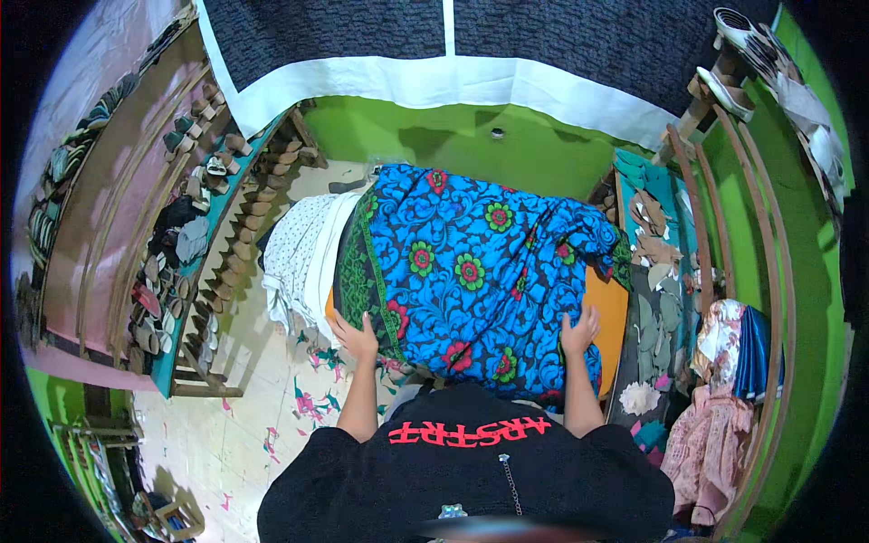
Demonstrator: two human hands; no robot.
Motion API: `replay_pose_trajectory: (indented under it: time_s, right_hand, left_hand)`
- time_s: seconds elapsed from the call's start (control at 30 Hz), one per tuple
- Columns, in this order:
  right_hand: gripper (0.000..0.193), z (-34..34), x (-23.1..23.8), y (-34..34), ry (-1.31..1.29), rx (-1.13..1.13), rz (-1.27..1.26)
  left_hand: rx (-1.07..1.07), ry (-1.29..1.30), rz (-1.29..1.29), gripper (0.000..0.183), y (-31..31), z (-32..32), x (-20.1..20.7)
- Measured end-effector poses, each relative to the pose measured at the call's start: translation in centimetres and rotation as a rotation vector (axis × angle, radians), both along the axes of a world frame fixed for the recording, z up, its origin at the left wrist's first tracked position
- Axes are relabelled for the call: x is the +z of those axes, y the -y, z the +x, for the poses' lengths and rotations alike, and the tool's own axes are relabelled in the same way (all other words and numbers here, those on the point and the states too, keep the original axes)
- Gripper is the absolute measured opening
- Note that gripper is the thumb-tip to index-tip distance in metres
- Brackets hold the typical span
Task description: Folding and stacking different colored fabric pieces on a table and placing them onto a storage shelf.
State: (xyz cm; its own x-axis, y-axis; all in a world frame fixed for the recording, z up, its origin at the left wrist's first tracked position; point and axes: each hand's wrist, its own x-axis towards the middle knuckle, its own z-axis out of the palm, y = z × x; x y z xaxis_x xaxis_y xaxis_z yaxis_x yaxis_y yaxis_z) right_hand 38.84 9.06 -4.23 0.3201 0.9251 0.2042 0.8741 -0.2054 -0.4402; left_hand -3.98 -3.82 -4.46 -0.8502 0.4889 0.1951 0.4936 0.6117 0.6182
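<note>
Blue floral-print cotton cloth (471, 262) — soft, limp, likely slippery — lay under left hand (353, 333) and right hand (579, 330), fingers spread flat near its edge.

The blue floral cloth (471, 262) is a thin woven fabric, matt and softly creased, its green patterned border (360, 271) at the left edge. Beside it the white dotted cloth (303, 249) looks light and limp. The orange surface (608, 312) beneath appears smooth and matt. The shelf rails (249, 226) are bare, rough wood. The floor tiles (244, 398) look smooth, faintly glossy, strewn with cloth scraps (308, 403).
</note>
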Motion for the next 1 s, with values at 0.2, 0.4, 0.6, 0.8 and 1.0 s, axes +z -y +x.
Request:
replay_pose_trajectory:
  time_s: [0.2, 0.4, 0.6, 0.8, 1.0]
  right_hand:
    - [0.067, -3.1, -0.2, 5.1, -0.138, 0.178, -0.031]
    - [0.078, -6.1, 2.0, 13.7, 0.14, -0.296, -0.087]
    - [0.083, -5.2, -5.5, 18.7, -0.599, -0.403, 0.21]
    - [0.033, -10.6, -1.9, 21.3, -0.958, -0.281, -0.199]
    - [0.042, -11.7, -3.8, 25.2, -0.721, -0.11, -0.098]
  left_hand:
    - [0.059, 0.24, 0.128, 0.074, 0.1, 2.0, -0.4]
    - [-0.145, 0.524, 0.091, 0.077, 3.0, -0.4, 1.5]
    - [-0.576, 0.817, 0.046, 0.044, 8.0, -2.7, 0.3]
    - [-0.746, 1.037, -0.048, 0.035, 13.3, -2.6, 0.4]
    - [-0.632, 1.37, 0.129, 0.03, 15.1, -2.6, -3.3]
